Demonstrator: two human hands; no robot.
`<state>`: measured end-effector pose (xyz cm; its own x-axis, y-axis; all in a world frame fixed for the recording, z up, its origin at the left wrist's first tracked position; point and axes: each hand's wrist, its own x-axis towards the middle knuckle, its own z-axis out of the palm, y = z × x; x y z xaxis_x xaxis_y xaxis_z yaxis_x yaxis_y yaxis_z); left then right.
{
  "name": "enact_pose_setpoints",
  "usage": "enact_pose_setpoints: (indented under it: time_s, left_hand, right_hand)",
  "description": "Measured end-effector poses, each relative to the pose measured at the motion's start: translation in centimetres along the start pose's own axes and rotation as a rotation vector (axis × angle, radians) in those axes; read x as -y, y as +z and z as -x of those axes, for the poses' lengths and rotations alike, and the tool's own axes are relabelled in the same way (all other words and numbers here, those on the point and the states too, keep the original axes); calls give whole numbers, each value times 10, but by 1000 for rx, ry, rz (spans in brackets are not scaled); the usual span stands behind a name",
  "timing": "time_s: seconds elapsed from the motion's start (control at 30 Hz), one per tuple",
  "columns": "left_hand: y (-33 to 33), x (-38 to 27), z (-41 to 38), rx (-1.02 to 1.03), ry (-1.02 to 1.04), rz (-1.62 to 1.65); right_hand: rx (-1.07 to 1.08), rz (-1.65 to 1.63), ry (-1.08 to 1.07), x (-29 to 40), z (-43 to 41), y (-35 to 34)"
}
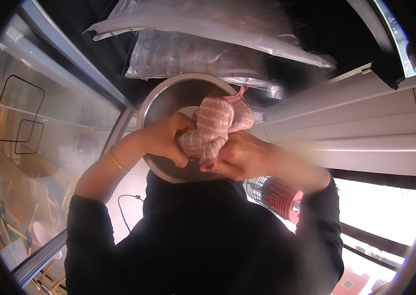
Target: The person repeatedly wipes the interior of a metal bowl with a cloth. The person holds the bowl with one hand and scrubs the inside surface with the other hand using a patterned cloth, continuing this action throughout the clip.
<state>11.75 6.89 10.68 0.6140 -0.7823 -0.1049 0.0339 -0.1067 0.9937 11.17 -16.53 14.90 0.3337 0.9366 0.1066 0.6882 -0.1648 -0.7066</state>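
A pink-and-white striped cloth [213,116] is bunched up between my two hands, above a round stainless steel basin [163,96]. My left hand [169,138] grips the cloth's lower left end, thumb pointing down. On the other side, my right hand [239,155] clasps its lower right part, with a pinkish edge sticking out by the thumb. A loose fold with a darker pink hem rises at the cloth's upper right. The cloth and hands hide much of the basin's inside; something pale shows behind the cloth.
Clear plastic packs of what look like cups [193,55] lie beyond the basin. To the left runs a glass pane [64,99] in a metal frame. A white ribbed panel [359,121] stands on the right. Below my right forearm is a red cylindrical object with a wire guard [276,197].
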Motion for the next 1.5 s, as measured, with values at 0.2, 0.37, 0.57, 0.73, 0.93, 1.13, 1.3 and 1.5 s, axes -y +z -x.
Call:
enact_pose_setpoints:
  time_s: [0.2,0.37,0.57,0.73,0.93,1.13,1.3,1.5]
  left_hand:
    - [9,27,-13,355,-371,657]
    - [14,18,-18,-83,103,-72]
    - [25,-2,-15,-499,284,-776]
    - [25,5,-24,-704,482,-1106]
    - [11,5,-23,-428,330,-368]
    - [-14,9,-1,61,-100,825]
    - [-9,-3,5,-171,-40,263]
    - [-3,-13,8,-391,358,-698]
  right_hand:
    - [120,488,-296,-26,13,-3]
    - [27,108,-71,-41,21,14]
    - [-5,-973,460,-15,14,9]
    - [-286,-1625,569,-10,10,8]
    - [-430,-1202,498,-29,6,14]
    - [-427,-431,74,-39,5,24]
    - [-364,-361,-16,-49,-5,27]
    - [-145,-1128,514,-38,-1,12]
